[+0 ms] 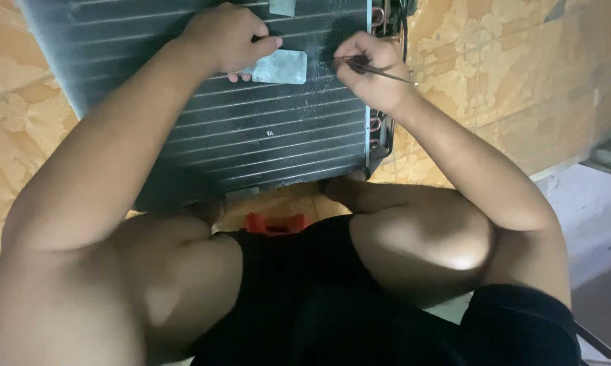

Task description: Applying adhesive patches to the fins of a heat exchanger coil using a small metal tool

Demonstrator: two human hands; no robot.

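Finned condenser coil, dark, laid flat on patterned orange floor, near edge against the knees; low enough to work from a squat. Silvery patch on the coil's upper face. Left hand resting on coil, fingers pressed together on patch edge, apparently steadying. Right hand at coil's right edge, fingers pinching thin metal pick, tip toward fins.
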